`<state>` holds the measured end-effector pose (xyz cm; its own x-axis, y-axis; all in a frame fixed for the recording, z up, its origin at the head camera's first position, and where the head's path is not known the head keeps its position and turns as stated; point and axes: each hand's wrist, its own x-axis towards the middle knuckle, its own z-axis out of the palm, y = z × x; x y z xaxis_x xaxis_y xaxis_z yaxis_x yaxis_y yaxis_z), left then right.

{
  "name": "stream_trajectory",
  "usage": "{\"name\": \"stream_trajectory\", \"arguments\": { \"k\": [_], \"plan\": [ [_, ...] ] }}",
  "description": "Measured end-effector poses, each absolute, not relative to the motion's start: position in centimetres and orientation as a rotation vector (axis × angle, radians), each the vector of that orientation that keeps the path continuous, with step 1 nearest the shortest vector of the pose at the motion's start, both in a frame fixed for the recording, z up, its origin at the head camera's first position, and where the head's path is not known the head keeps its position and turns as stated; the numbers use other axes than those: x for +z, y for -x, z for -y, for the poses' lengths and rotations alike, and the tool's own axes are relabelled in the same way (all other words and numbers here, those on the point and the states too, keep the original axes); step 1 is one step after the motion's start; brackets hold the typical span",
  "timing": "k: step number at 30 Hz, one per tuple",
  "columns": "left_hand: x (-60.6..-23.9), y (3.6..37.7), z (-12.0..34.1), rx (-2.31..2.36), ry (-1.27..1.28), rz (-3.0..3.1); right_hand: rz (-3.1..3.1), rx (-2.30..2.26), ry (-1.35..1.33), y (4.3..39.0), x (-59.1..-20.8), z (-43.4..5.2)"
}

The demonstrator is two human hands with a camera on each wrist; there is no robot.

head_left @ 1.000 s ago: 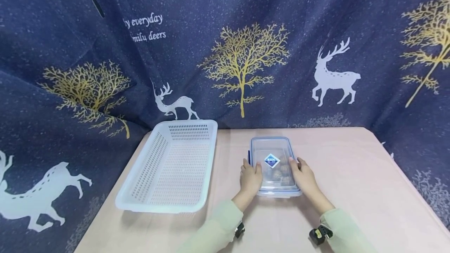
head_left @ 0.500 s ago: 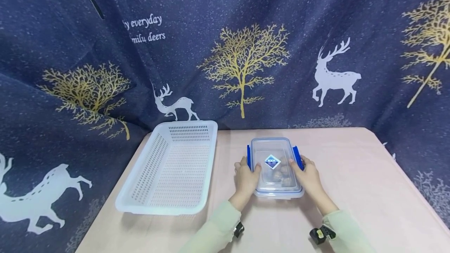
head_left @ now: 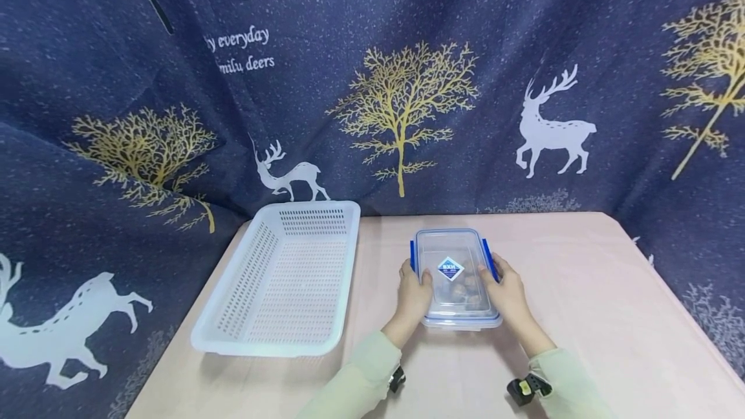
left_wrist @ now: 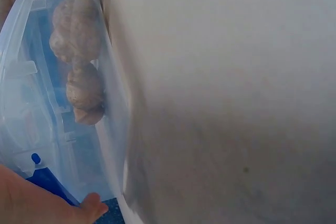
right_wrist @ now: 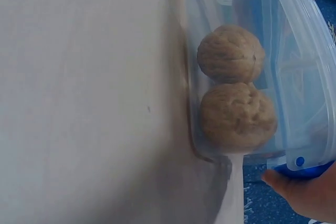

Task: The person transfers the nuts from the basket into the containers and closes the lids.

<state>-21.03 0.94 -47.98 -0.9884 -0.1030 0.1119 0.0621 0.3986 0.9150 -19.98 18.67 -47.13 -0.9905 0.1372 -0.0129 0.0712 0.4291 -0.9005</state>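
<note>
Centre of the pale pink bench [head_left: 582, 302]: clear rectangular plastic container with blue side clips [head_left: 456, 277], lid on, diamond-shaped blue label on top. You've got both hands on it.

Your left hand [head_left: 414, 293] clasps the left long side, thumb over the lid edge. Your right hand [head_left: 507, 291] does the same on the right side. Blue clips stick out just ahead of each hand; can't tell from the head view whether they're latched.

Head view only gives brown blobs through the lid. The wrist views resolve them: brown wrinkled walnuts [right_wrist: 235, 93] inside, lying against the container's wall. Right wrist view shows two, touching each other, and a fingertip [right_wrist: 299, 192] against the blue clip by its hinge pin. Left wrist view shows walnuts [left_wrist: 79, 61] through the clear wall and a fingertip [left_wrist: 58, 208] at the blue clip on that side.

Wrist views miss the rest of the bench. Head view has it: white perforated rectangular plastic basket [head_left: 285, 277] left of the container, near it, not touching. Dark blue curtain with white deer and gold trees [head_left: 407, 83] hangs behind the bench.
</note>
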Motion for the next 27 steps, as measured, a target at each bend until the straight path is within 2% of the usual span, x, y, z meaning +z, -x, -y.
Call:
{"name": "stream_trajectory", "arguments": {
  "k": [8, 16, 27],
  "plan": [
    [-48.8, 21.0, -1.1, -1.713, -0.004, 2.519, 2.589, 1.609, 0.159, 19.6, -47.5, -18.7],
    [-47.7, 21.4, -0.9, -1.630, -0.049, 2.548, 2.559, 1.482, 0.064, 21.0, -47.2, -17.6],
    [-48.1, 21.1, -0.9, -1.565, -0.015, 2.616, 2.620, 1.458, 0.115, 20.2, -47.7, -17.5]
  ]
}}
